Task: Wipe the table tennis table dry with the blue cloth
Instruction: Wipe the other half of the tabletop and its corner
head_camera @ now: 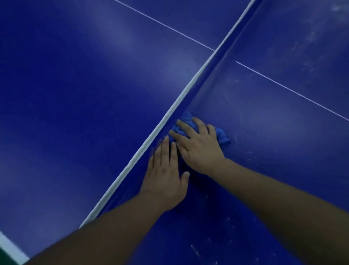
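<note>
Figure: two hands at the foot of the net (185, 91), seen from the head camera. The blue cloth (222, 137) lies bunched on the table (275, 119), on the side of the net where both forearms reach in, one end against the net's base and the other trailing away from it. My right hand (197, 146) lies flat on top of the cloth with its fingers spread and straight, pressing, not clutching. My left hand (163, 179) lies just alongside the net, nearer to me, fingers straight and together, palm down. I cannot tell whether its fingertips touch the cloth's edge.

The cloth's long axis runs roughly across the net line, with the right hand directly over its middle, so I judge that hand to be the one driving the stroke. Pale specks (199, 252) and smears show on this side of the net, both nearer to me and farther along past the thin white centre line (297, 94). I judge most of this half unwiped.
</note>
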{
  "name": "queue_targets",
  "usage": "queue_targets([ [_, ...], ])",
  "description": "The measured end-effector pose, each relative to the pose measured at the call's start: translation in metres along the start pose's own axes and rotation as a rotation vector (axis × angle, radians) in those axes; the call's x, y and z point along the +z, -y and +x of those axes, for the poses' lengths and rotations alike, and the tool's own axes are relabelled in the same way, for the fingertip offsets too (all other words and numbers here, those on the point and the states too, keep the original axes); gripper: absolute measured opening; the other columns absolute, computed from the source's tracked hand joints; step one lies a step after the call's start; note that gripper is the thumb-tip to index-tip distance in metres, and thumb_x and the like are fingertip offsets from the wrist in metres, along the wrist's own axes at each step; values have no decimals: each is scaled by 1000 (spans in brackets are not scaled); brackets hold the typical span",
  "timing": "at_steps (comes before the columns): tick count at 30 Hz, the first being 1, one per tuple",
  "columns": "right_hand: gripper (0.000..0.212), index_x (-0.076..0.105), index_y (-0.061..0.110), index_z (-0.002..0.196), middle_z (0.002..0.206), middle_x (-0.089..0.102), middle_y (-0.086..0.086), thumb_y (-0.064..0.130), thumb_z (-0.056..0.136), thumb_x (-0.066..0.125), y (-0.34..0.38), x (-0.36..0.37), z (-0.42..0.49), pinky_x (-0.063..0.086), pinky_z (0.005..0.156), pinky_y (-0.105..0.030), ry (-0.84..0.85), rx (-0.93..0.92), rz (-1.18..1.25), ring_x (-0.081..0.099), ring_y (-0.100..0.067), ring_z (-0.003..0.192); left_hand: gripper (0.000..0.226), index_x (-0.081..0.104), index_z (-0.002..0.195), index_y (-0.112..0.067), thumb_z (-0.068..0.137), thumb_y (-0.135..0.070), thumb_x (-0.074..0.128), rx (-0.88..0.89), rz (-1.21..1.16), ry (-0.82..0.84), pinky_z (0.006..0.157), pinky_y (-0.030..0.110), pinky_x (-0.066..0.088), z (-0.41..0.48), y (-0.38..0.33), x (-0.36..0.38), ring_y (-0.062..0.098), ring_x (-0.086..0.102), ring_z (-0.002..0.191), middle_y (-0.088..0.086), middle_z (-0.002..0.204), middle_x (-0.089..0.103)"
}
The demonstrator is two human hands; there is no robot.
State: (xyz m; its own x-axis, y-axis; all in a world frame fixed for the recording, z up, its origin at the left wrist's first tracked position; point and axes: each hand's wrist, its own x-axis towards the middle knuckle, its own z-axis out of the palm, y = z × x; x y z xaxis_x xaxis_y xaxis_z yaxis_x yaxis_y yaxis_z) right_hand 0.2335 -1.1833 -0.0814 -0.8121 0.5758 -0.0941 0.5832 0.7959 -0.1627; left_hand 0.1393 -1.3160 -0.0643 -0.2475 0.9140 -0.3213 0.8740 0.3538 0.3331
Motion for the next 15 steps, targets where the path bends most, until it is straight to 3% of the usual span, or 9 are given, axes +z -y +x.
queue_targets([
  [3,54,62,33,134,148,53,-1,51,99,26,-33,-7,31,35,100,-56,9,-8,25,42,-42,136,85,-22,155,-12,102,-54,31,-3,3,24,116,35,-18,13,-4,-3,21,-27,149,5,159,-38],
  [5,59,52,37,143,157,39,2,56,99,17,-75,-19,61,28,105,-54,-27,170,-5,31,-40,143,86,-23,154,-12,102,-56,29,34,25,36,117,36,-19,30,-10,-6,21,-31,148,6,157,-41],
  [7,51,35,45,151,165,23,10,54,104,17,-121,-29,77,21,111,-52,-17,408,6,20,-36,147,88,-25,154,-11,101,-61,25,63,49,55,121,42,-17,53,-22,-7,21,-37,145,8,156,-42],
  [10,48,29,47,153,166,19,11,52,106,24,-145,-29,60,21,112,-52,-37,572,-2,17,-35,148,100,-33,150,-14,91,-79,17,62,133,134,119,48,-21,85,-40,-9,24,-42,141,10,153,-46],
  [15,62,41,42,149,163,30,9,55,96,12,-95,-15,35,25,106,-56,-5,301,-10,27,-37,143,123,-49,134,-22,71,-98,25,-4,223,447,113,52,-23,109,-49,-19,26,-55,126,10,141,-59],
])
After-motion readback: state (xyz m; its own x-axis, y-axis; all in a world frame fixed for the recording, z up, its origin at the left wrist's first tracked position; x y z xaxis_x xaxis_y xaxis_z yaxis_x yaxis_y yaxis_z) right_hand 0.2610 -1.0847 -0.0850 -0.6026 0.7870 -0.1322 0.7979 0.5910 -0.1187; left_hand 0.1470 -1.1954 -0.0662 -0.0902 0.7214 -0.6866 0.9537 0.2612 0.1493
